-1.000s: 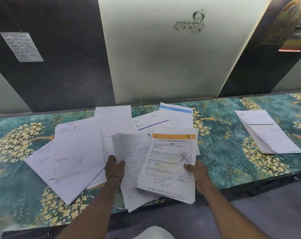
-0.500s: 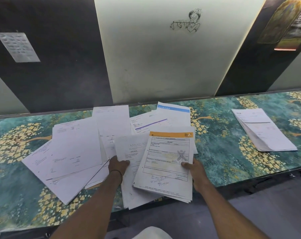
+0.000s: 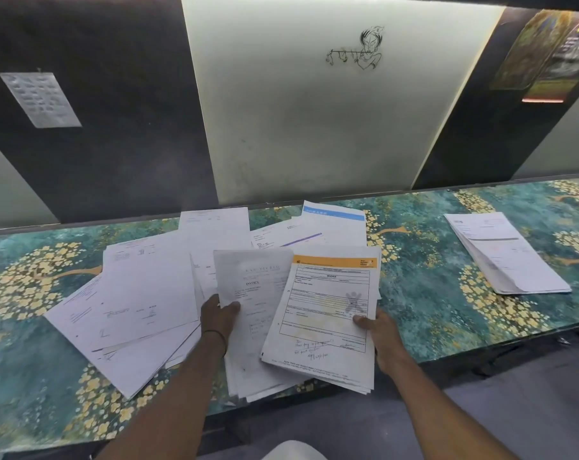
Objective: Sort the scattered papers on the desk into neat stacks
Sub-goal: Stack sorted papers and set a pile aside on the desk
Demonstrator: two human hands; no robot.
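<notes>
Loose white papers point(image 3: 138, 293) lie fanned out over the left and middle of the desk point(image 3: 431, 303). My left hand point(image 3: 219, 315) pinches the left edge of a grey invoice sheet point(image 3: 251, 287), thumb on top, with its upper part raised off the pile. My right hand point(image 3: 377, 330) holds a thick bundle topped by an orange-headed invoice point(image 3: 328, 313), thumb pressed on its right edge. The bundle hangs over the desk's near edge. A squared stack of papers point(image 3: 504, 254) lies apart at the right.
Behind the pile lie a blue-headed sheet point(image 3: 334, 215) and a purple-lined sheet point(image 3: 291, 235), close to the wall panel point(image 3: 314, 111). The desk's near edge runs just below my wrists. Patterned green desk surface shows between the pile and the right stack.
My left hand has shifted right and taken the grey invoice sheet by its edge, lifting it. The bundle in my right hand has stayed almost in place.
</notes>
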